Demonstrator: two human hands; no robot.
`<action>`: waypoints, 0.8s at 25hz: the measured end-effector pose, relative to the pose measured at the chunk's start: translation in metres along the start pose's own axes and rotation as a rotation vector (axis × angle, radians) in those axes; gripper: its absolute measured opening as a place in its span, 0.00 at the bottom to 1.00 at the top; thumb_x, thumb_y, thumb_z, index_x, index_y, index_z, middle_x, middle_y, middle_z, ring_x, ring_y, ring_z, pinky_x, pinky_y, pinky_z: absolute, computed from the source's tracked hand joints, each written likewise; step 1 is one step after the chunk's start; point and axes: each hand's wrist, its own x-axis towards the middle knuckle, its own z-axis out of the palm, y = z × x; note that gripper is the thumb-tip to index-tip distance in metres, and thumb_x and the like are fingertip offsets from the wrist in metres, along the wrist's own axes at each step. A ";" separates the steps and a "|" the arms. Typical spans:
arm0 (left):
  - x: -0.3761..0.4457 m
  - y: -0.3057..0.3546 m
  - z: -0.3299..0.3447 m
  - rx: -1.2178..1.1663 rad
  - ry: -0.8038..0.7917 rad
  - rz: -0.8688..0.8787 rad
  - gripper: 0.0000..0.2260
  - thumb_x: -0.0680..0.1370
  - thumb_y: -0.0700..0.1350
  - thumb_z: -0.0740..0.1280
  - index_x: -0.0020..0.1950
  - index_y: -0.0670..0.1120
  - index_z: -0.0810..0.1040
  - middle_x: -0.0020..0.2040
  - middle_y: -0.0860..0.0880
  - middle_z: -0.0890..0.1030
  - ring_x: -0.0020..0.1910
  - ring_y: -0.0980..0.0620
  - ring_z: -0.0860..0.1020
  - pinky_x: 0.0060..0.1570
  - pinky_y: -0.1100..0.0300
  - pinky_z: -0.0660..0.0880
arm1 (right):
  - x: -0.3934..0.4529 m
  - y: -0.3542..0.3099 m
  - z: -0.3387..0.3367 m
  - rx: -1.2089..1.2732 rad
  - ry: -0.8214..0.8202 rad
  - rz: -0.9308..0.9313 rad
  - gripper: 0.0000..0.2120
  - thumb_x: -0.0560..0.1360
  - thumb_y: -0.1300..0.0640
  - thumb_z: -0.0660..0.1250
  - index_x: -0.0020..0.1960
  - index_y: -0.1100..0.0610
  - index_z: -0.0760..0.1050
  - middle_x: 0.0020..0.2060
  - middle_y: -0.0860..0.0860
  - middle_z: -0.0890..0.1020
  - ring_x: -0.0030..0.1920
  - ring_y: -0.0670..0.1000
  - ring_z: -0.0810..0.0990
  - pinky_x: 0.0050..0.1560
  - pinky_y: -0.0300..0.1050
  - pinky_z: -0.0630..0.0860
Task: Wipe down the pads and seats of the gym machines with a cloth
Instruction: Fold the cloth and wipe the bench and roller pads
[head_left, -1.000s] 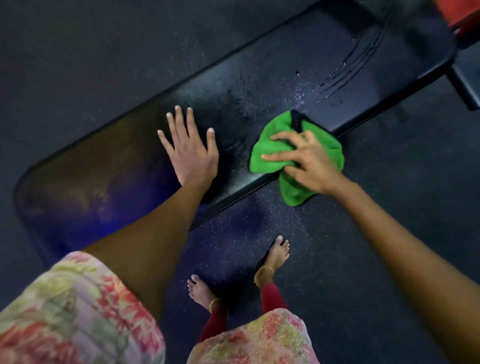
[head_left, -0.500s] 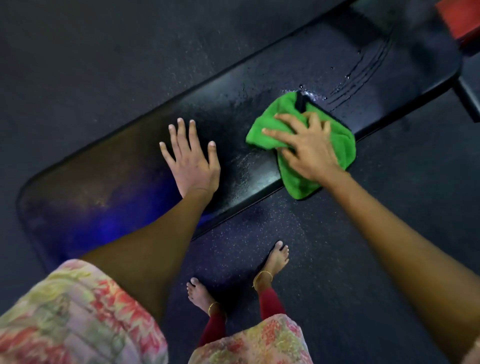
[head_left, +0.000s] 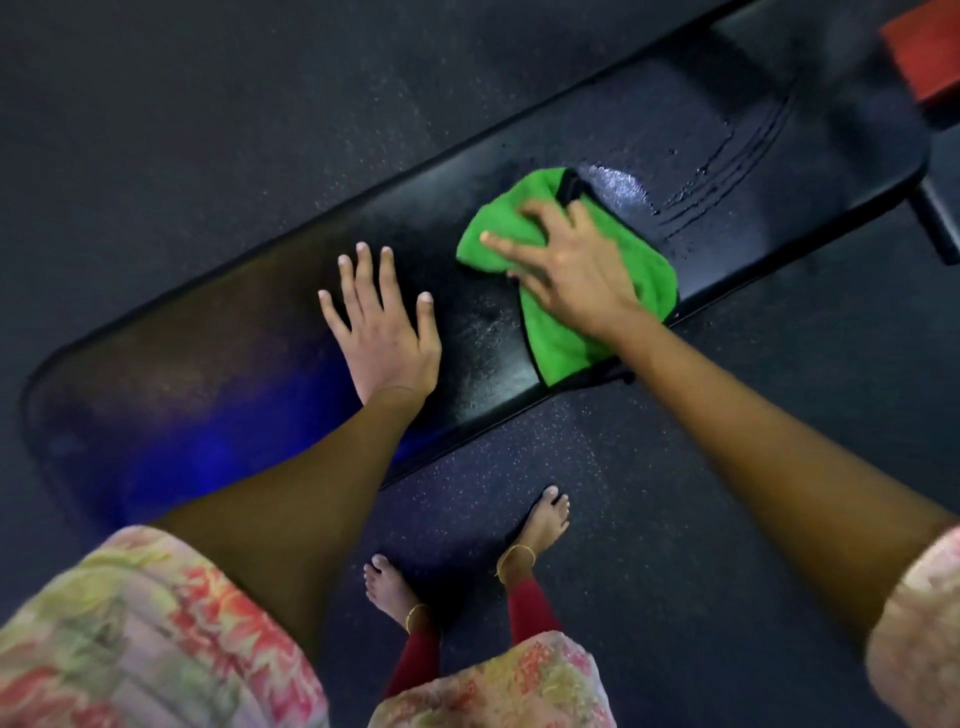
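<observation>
A long black bench pad (head_left: 218, 353) runs from the lower left to the upper right, with wet streaks near its far end. A crumpled green cloth (head_left: 566, 338) lies on the pad's middle, its lower end hanging at the near edge. My right hand (head_left: 571, 270) presses flat on the cloth with spread, fairly straight fingers. To the left of the cloth, my left hand (head_left: 382, 325) rests palm-down on the bare pad with its fingers spread.
Dark speckled rubber floor (head_left: 727, 441) surrounds the bench. A red part (head_left: 924, 57) and a black frame bar (head_left: 940, 218) sit at the upper right end. My bare feet (head_left: 540, 525) stand close to the bench's near edge.
My right hand has slid the green cloth up from the pad's near edge onto the pad's middle. My left hand stays flat in the same spot.
</observation>
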 end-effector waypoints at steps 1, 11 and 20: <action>0.001 0.000 0.000 0.003 0.000 0.000 0.26 0.80 0.53 0.51 0.76 0.45 0.56 0.77 0.46 0.54 0.77 0.47 0.49 0.73 0.45 0.41 | 0.014 0.006 -0.006 0.027 0.001 0.144 0.19 0.78 0.49 0.61 0.68 0.40 0.68 0.67 0.56 0.69 0.57 0.61 0.70 0.42 0.52 0.74; 0.001 0.001 -0.002 0.043 -0.045 -0.009 0.34 0.76 0.58 0.46 0.76 0.40 0.52 0.77 0.45 0.52 0.77 0.47 0.48 0.73 0.45 0.41 | 0.091 -0.023 -0.007 0.022 -0.072 -0.025 0.19 0.79 0.50 0.58 0.69 0.40 0.67 0.70 0.52 0.64 0.65 0.58 0.65 0.57 0.51 0.72; 0.002 0.000 -0.003 0.068 -0.051 -0.001 0.35 0.73 0.56 0.48 0.76 0.39 0.52 0.77 0.45 0.53 0.77 0.47 0.49 0.72 0.44 0.41 | 0.075 -0.013 -0.008 0.021 -0.140 -0.271 0.19 0.79 0.46 0.58 0.70 0.41 0.67 0.68 0.56 0.66 0.60 0.61 0.68 0.54 0.55 0.73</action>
